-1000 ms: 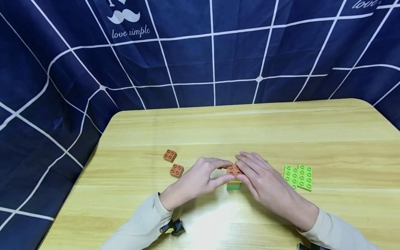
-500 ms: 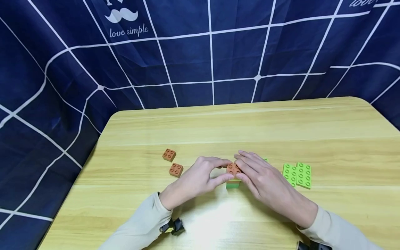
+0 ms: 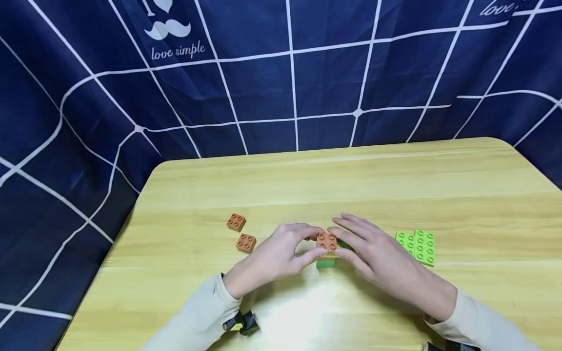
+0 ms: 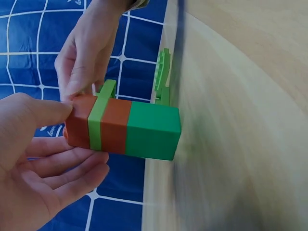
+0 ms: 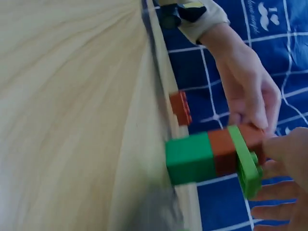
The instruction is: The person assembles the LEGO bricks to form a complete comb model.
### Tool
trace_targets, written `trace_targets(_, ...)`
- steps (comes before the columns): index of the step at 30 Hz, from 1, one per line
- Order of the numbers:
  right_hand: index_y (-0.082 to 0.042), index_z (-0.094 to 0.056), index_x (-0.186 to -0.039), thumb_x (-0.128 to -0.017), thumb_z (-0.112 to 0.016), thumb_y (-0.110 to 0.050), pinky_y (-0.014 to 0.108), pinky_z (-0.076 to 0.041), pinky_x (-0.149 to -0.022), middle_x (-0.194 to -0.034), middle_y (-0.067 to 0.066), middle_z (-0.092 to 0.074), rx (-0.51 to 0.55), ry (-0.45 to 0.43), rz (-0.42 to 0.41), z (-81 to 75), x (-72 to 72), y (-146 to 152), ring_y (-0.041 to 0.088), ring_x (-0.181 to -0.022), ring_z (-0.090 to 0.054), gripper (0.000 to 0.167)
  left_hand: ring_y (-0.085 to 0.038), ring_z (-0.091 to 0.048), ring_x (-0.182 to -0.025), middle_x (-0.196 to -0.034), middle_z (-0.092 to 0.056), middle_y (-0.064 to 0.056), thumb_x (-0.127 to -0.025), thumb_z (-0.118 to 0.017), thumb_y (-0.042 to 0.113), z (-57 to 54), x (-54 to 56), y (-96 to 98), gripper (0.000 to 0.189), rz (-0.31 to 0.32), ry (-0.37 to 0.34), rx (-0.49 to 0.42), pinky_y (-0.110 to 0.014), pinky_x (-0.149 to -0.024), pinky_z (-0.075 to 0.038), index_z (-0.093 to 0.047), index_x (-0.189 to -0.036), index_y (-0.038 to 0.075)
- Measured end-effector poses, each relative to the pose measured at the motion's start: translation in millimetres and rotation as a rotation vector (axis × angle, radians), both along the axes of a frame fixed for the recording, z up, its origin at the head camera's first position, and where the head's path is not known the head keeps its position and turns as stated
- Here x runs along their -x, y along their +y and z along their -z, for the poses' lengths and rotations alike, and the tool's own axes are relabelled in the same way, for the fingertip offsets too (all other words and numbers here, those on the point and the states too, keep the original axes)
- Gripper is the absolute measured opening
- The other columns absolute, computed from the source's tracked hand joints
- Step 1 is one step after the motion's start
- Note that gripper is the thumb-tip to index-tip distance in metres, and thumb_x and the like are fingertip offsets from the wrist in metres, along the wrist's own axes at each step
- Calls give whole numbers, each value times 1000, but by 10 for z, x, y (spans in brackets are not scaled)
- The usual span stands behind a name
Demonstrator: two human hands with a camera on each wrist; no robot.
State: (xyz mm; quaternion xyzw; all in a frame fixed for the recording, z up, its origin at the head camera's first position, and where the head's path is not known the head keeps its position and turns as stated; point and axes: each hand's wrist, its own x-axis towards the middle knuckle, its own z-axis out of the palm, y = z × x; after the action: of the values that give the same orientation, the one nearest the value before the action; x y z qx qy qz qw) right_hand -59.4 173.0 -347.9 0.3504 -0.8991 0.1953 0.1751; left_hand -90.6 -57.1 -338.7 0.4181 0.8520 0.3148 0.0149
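Observation:
A small brick tower stands between both hands. Its base is a dark green block (image 4: 154,131), under an orange-brown brick (image 4: 115,126). A light green plate (image 5: 244,166) comes above that and juts out toward the right hand. Another orange-brown brick (image 3: 327,242) tops the stack, studs up. My left hand (image 3: 281,251) pinches this top brick between thumb and fingers. At the tower's right side my right hand (image 3: 386,258) spreads its nearly straight fingers, thumb close to the top brick; whether it touches is hard to tell.
Two loose orange-brown bricks, one farther back (image 3: 236,222) and one nearer (image 3: 246,243), lie left of the hands. Light green plates (image 3: 424,247) lie to the right, partly behind the right hand. The wooden table (image 3: 281,185) ends at a blue curtain (image 3: 325,92).
My right hand has loosened and shifted slightly right, opening a gap beside the top brick where the plate's jutting part shows. The left hand keeps its pinch. The head view has shifted slightly.

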Motion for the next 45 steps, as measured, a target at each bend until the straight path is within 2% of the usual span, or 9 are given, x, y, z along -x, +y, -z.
trace_targets(3,-5,-63,-124,-96,-61,-29,57,-45,-98,-136,15,-54,-24,-76,58,-10,-22,130,36,-127,-48,37,-23,-62,-111,-122,-64,-14,-98,-58,27,-1,-31,-16,43,4,42,48,-25,-97,-49,-57,-129,-3)
trace_targets(7,-2,-62,-125,-95,-63,-26,58,-42,-98,-135,17,-54,-33,-102,150,36,-59,378,39,-125,-48,39,-24,-60,-114,-124,-62,-15,-99,-55,27,1,-44,-6,44,11,115,80,-25,-100,-46,-55,-131,-4)
trace_targets(13,1,-62,-122,-91,-68,-26,59,-43,-95,-129,22,-56,-65,-106,235,203,-149,739,45,-120,-49,41,-22,-58,-116,-126,-61,-14,-100,-52,29,13,-55,15,46,-3,97,76,-25,-103,-44,-53,-133,-4)
trace_targets(18,3,-64,-118,-83,-76,-26,60,-46,-87,-126,23,-57,-94,-56,226,335,-187,897,46,-114,-52,47,-22,-58,-117,-127,-60,-14,-101,-50,31,35,-57,13,48,-5,87,56,-26,-103,-44,-51,-134,-4)
trace_targets(23,2,-65,-116,-78,-80,-23,57,-50,-82,-124,22,-59,-104,-12,192,354,-179,950,42,-106,-59,49,-22,-60,-114,-127,-60,-14,-98,-57,32,60,-51,18,52,-13,46,45,-25,-100,-46,-49,-136,-3)
trace_targets(31,-2,-66,-114,-69,-84,-15,60,-50,-78,-117,25,-61,-83,-25,209,332,-131,956,45,-100,-60,50,-21,-65,-106,-121,-65,-13,-89,-71,24,199,17,63,47,-23,-62,-138,-22,-97,-47,-58,-125,-4)
trace_targets(34,-3,-67,-113,-68,-84,-15,61,-49,-76,-115,24,-62,-76,-34,224,323,-107,919,45,-99,-61,49,-18,-66,-103,-116,-68,-9,-87,-74,23,237,16,73,45,-28,-91,-167,-21,-96,-48,-61,-123,-1)
trace_targets(41,-7,-69,-110,-73,-83,-31,59,-47,-73,-110,17,-64,-125,-40,223,306,-39,850,38,-97,-62,46,-17,-66,-102,-115,-68,-9,-86,-74,24,241,26,63,44,-40,-111,-162,-21,-95,-48,-62,-122,1)
trace_targets(45,-6,-69,-110,-68,-84,-38,57,-49,-74,-107,16,-63,-145,-41,155,320,-9,889,36,-94,-62,55,-17,-66,-102,-117,-68,-9,-86,-74,25,228,41,44,45,-39,-117,-150,-21,-95,-48,-62,-122,1)
